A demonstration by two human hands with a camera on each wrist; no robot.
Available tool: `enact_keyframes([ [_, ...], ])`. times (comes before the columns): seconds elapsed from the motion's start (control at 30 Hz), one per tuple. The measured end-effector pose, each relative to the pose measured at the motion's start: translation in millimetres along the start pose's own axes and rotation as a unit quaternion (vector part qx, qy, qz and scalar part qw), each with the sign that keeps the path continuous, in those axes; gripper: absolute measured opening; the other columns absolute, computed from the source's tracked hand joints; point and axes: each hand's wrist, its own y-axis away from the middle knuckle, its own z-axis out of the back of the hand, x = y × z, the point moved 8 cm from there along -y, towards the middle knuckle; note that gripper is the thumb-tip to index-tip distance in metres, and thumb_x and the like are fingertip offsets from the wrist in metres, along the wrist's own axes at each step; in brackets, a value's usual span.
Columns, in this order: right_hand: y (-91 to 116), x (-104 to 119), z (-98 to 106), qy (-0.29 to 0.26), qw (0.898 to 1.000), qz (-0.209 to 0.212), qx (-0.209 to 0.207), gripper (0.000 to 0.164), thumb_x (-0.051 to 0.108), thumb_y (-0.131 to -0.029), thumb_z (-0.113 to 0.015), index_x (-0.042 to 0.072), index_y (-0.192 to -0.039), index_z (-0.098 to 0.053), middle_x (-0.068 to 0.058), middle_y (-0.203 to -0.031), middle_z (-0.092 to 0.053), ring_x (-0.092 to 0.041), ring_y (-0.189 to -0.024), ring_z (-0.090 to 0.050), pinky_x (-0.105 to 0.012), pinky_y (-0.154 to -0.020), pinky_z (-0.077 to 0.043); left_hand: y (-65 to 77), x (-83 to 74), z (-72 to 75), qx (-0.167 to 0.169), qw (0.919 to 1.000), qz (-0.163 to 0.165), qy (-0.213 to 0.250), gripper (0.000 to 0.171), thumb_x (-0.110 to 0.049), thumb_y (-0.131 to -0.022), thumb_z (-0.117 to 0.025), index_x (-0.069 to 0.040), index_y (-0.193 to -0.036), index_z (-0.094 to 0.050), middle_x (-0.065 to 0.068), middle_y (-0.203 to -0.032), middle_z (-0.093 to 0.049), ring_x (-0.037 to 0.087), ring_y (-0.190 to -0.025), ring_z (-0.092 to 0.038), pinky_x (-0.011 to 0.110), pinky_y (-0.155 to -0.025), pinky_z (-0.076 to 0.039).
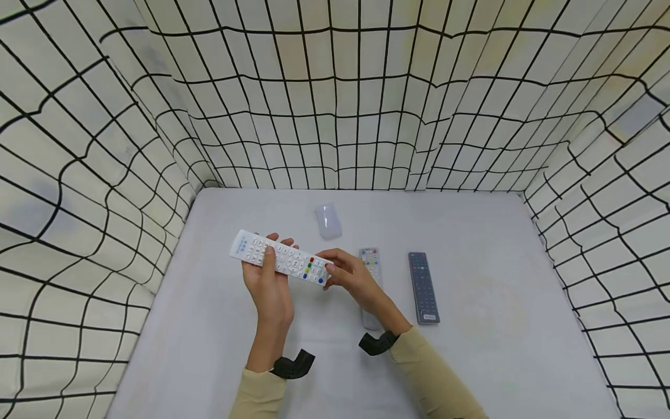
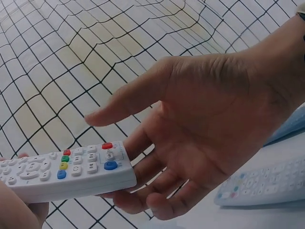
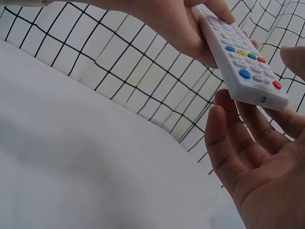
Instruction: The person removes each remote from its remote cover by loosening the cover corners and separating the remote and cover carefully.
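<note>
My left hand [image 1: 269,288] grips a white remote control [image 1: 285,258] around its middle, thumb on top of the buttons. The remote is tilted, with its red, green, yellow and blue buttons toward the right end. My right hand [image 1: 353,276] is at that end. In the right wrist view its fingers [image 3: 248,138] lie loosely bent under the remote's end. Its thumb [image 2: 124,105] stands raised off the buttons in the left wrist view. Under the right forearm lies a second pale remote [image 1: 370,262], partly hidden by the hand and wrist.
A dark remote [image 1: 424,288] lies on the white table [image 1: 487,349] to the right of the pale one. Farther back is a small translucent whitish object [image 1: 328,221]. Walls of white cloth with a black grid [image 1: 345,110] enclose the table at the back and sides.
</note>
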Motion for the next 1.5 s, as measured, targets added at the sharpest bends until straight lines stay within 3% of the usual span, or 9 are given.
enact_keyframes([
  [0.13,6,-5,-2,-0.039,0.999,0.004,-0.018,0.038,0.019,-0.106,-0.06,0.001,-0.139,-0.054,-0.002,-0.117,-0.067,-0.014,-0.092,-0.067,-0.026,-0.079,-0.059,0.3,6.6,-6.5,0.001,0.9998,-0.003,0.017,0.051,-0.02,-0.112,-0.047,-0.014,-0.157,-0.024,0.017,-0.144,-0.046,0.031,-0.126,-0.061,0.04,-0.111,-0.052],
  [0.37,12,-11,3,-0.108,0.991,0.005,-0.081,0.03,0.013,-0.103,-0.065,0.001,-0.129,-0.056,0.0,-0.107,-0.068,-0.01,-0.083,-0.068,-0.023,-0.075,-0.059,2.0,12.2,-16.3,0.024,0.9995,0.012,0.019,0.049,-0.012,-0.111,-0.049,-0.008,-0.154,-0.028,0.015,-0.146,-0.047,0.033,-0.133,-0.06,0.037,-0.11,-0.053],
  [0.57,17,-9,25,-0.118,0.983,0.011,-0.14,0.035,0.016,-0.103,-0.066,0.001,-0.132,-0.054,-0.002,-0.108,-0.068,-0.01,-0.083,-0.067,-0.021,-0.074,-0.058,9.0,10.2,-8.8,0.03,0.9982,0.029,-0.043,0.049,-0.013,-0.106,-0.062,-0.002,-0.149,-0.043,0.012,-0.148,-0.052,0.026,-0.136,-0.057,0.03,-0.11,-0.051],
  [0.87,17,7,58,-0.096,0.974,0.037,-0.2,0.03,0.015,-0.103,-0.067,0.002,-0.128,-0.057,-0.002,-0.11,-0.072,-0.011,-0.083,-0.068,-0.021,-0.076,-0.059,26.7,18.5,5.4,0.051,0.9882,0.099,-0.105,0.046,-0.012,-0.102,-0.068,-0.001,-0.144,-0.051,0.011,-0.133,-0.06,0.02,-0.122,-0.068,0.033,-0.103,-0.057],
  [1.03,12,12,69,-0.068,0.972,0.051,-0.219,0.028,0.014,-0.103,-0.067,0.007,-0.129,-0.06,-0.003,-0.109,-0.073,-0.013,-0.081,-0.067,-0.022,-0.075,-0.059,33.2,27.1,12.8,0.066,0.9708,0.136,-0.186,0.043,-0.008,-0.097,-0.073,-0.007,-0.137,-0.057,0.008,-0.13,-0.06,0.018,-0.117,-0.067,0.027,-0.094,-0.06],
  [1.17,9,14,70,-0.05,0.969,0.052,-0.235,0.03,0.014,-0.101,-0.07,0.008,-0.129,-0.061,0.0,-0.107,-0.075,-0.013,-0.081,-0.068,-0.023,-0.074,-0.059,38.5,35.6,19.9,0.093,0.9433,0.159,-0.276,0.044,-0.006,-0.095,-0.076,-0.014,-0.136,-0.061,0.006,-0.129,-0.059,0.017,-0.116,-0.066,0.026,-0.089,-0.061],
  [1.27,6,14,66,-0.04,0.969,0.047,-0.238,0.032,0.016,-0.099,-0.072,0.007,-0.128,-0.061,0.002,-0.107,-0.075,-0.012,-0.08,-0.068,-0.024,-0.073,-0.058,42.0,41.3,23.7,0.109,0.9266,0.17,-0.317,0.045,-0.008,-0.095,-0.076,-0.018,-0.136,-0.061,0.007,-0.128,-0.059,0.019,-0.116,-0.067,0.031,-0.087,-0.062],
  [1.37,3,13,62,-0.034,0.97,0.041,-0.237,0.033,0.014,-0.098,-0.073,0.006,-0.128,-0.061,0.001,-0.109,-0.075,-0.012,-0.082,-0.068,-0.024,-0.074,-0.058,43.8,44.6,25.5,0.114,0.9198,0.175,-0.332,0.045,-0.009,-0.095,-0.077,-0.019,-0.136,-0.061,0.009,-0.126,-0.059,0.021,-0.115,-0.069,0.031,-0.084,-0.061],
  [1.5,1,12,58,-0.02,0.973,0.032,-0.229,0.043,0.009,-0.096,-0.075,0.007,-0.136,-0.06,-0.004,-0.117,-0.072,-0.011,-0.092,-0.069,-0.023,-0.075,-0.057,43.9,47.0,25.5,0.117,0.9184,0.178,-0.334,0.047,-0.009,-0.094,-0.077,-0.018,-0.137,-0.06,0.011,-0.126,-0.059,0.024,-0.114,-0.07,0.025,-0.081,-0.06],
])
